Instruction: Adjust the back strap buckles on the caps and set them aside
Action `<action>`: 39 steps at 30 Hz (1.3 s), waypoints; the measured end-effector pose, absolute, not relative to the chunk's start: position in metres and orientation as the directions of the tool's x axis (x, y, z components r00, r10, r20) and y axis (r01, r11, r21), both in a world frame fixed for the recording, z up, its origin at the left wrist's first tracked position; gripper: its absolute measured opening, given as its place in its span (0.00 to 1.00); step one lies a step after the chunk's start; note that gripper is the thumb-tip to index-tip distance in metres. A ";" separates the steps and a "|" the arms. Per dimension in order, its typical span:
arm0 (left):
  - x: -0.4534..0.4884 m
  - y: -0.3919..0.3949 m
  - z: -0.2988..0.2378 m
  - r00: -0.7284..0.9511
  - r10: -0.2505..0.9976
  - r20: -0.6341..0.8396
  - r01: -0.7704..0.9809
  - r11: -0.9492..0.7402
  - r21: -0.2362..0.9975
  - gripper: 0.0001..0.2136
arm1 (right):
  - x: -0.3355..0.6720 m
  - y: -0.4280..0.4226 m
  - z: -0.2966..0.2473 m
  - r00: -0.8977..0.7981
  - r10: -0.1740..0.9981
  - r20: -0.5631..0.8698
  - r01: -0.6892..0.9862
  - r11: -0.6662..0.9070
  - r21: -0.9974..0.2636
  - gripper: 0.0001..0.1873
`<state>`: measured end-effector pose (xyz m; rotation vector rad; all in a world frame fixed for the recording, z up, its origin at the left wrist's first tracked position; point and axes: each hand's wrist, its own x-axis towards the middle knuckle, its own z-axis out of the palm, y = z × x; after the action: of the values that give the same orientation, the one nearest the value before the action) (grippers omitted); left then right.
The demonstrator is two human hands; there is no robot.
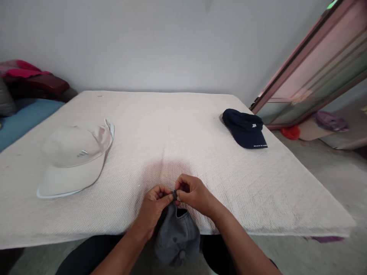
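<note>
A grey baseball cap [179, 238] hangs at the table's front edge, its back opening turned up toward me. Its strap end is pinched between the thumb and fingers of my left hand [155, 204]. From the other side, my right hand [196, 193] pinches the same strap, with the fingertips of both hands almost meeting. The fastening between them is too small to make out. To the left lies a cream cap [76, 152] with a small striped logo. A navy cap [243, 128] with white lettering rests at the far right.
A white textured cloth covers the table [160, 126], which meets a grey wall at the back. Left of it are a blue surface [31, 112] and a pink cloth [24, 70]. A glass-panelled frame [309, 65] leans on the right.
</note>
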<state>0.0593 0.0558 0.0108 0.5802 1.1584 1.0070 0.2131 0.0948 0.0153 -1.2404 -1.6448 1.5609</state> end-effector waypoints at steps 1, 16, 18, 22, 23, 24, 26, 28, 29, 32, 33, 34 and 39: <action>0.060 0.056 0.011 0.059 0.880 -0.472 -0.351 0.461 0.815 0.10 | 0.213 0.094 0.015 -0.420 0.886 -0.196 0.251 -0.094 -0.963 0.06; 0.055 0.057 0.008 0.067 0.888 -0.455 -0.227 0.458 0.860 0.12 | 0.216 0.097 0.014 -0.455 0.859 -0.235 0.259 -0.124 -0.958 0.06; 0.055 0.057 0.007 0.080 0.883 -0.463 -0.223 0.469 0.855 0.11 | 0.217 0.097 0.013 -0.458 0.857 -0.237 0.265 -0.123 -0.956 0.06; 0.054 0.058 0.004 0.074 0.877 -0.475 -0.226 0.479 0.848 0.11 | 0.217 0.096 0.011 -0.458 0.854 -0.248 0.235 -0.153 -0.960 0.06; 0.054 0.058 0.004 0.069 0.877 -0.475 -0.226 0.477 0.849 0.11 | 0.217 0.097 0.011 -0.457 0.854 -0.248 0.233 -0.154 -0.960 0.06; 0.054 0.058 0.003 0.064 0.878 -0.474 -0.225 0.475 0.851 0.11 | 0.217 0.097 0.011 -0.455 0.856 -0.246 0.239 -0.149 -0.960 0.06; 0.054 0.058 0.002 0.058 0.878 -0.475 -0.220 0.475 0.852 0.11 | 0.216 0.097 0.010 -0.445 0.862 -0.243 0.257 -0.137 -0.957 0.06; 0.054 0.058 0.000 0.056 0.880 -0.472 -0.222 0.472 0.853 0.10 | 0.215 0.097 0.011 -0.432 0.867 -0.248 0.254 -0.146 -0.956 0.06; 0.054 0.058 -0.001 0.058 0.882 -0.468 -0.227 0.468 0.854 0.10 | 0.214 0.097 0.011 -0.424 0.870 -0.251 0.242 -0.158 -0.957 0.06; 0.055 0.057 -0.001 0.061 0.882 -0.467 -0.244 0.467 0.850 0.10 | 0.212 0.097 0.012 -0.403 0.880 -0.250 0.211 -0.177 -0.961 0.06; 0.055 0.057 0.000 0.060 0.881 -0.470 -0.245 0.469 0.848 0.10 | 0.211 0.097 0.012 -0.399 0.884 -0.242 0.218 -0.165 -0.962 0.06; 0.055 0.057 0.000 0.058 0.879 -0.473 -0.244 0.472 0.847 0.10 | 0.211 0.096 0.013 -0.396 0.888 -0.232 0.234 -0.147 -0.961 0.06; 0.056 0.059 0.005 0.035 0.872 -0.488 -0.231 0.482 0.845 0.12 | 0.212 0.095 0.016 -0.385 0.908 -0.167 0.313 -0.042 -0.949 0.04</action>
<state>0.0562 0.0585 0.0051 0.6551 1.2552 0.9478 0.2119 0.0953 0.0162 -1.2921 -1.7051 1.4459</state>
